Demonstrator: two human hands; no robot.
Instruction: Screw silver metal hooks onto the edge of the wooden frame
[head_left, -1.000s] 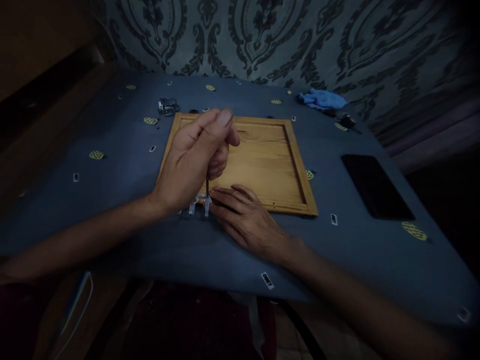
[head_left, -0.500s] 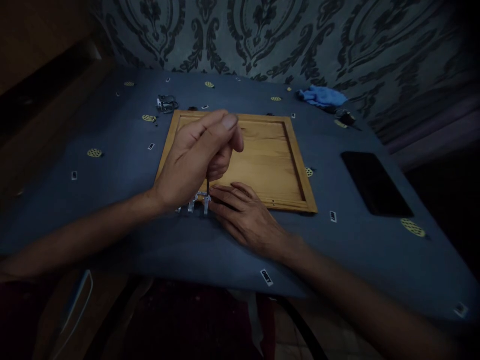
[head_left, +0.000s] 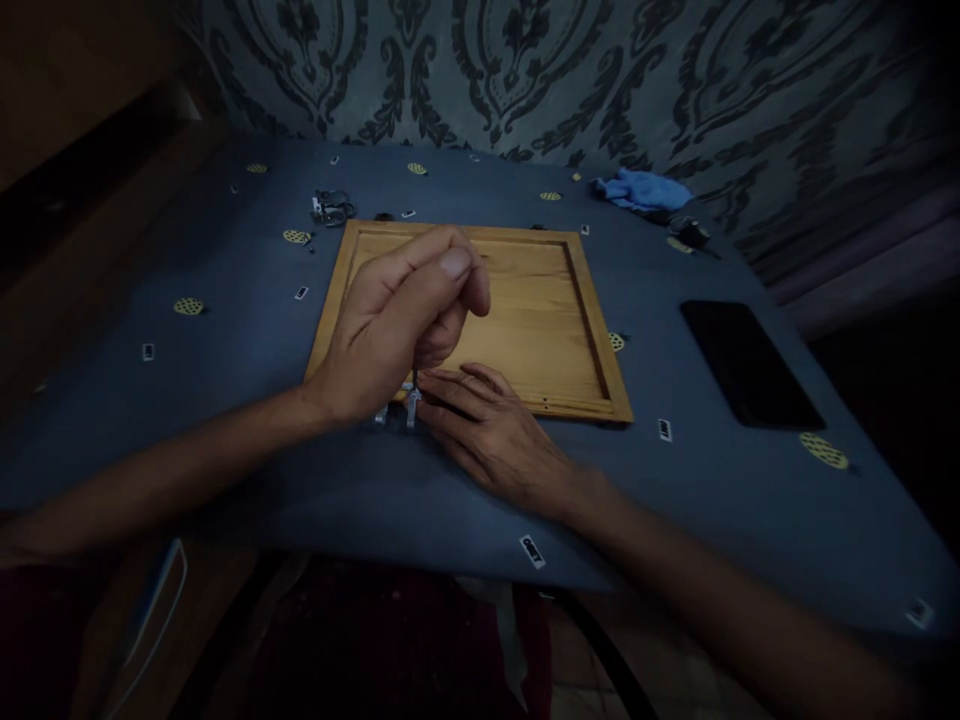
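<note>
A framed wooden panel (head_left: 529, 300) lies flat on the table with its recessed side up. My left hand (head_left: 401, 320) is closed in a fist above its front left part, around a screwdriver whose handle is hidden. Only the thin dark screwdriver shaft (head_left: 415, 378) shows below the fist, pointing down. Its tip meets a metal hinge (head_left: 412, 408) at the panel's front edge, partly covered by my hands. My right hand (head_left: 499, 430) lies low with fingers stretched out, fingertips against the hinge and the front rail of the frame.
Several small metal parts (head_left: 331, 207) sit behind the panel's left corner. At the back right are a blue cloth (head_left: 643, 190) and a dark object (head_left: 690, 232) beside it. A black phone-like slab (head_left: 751, 365) lies to the right. A patterned wall (head_left: 495, 80) borders the table's far edge.
My left fist has turned slightly and dropped a little over the hinge, hiding more of its left side. The right hand stays in place.
</note>
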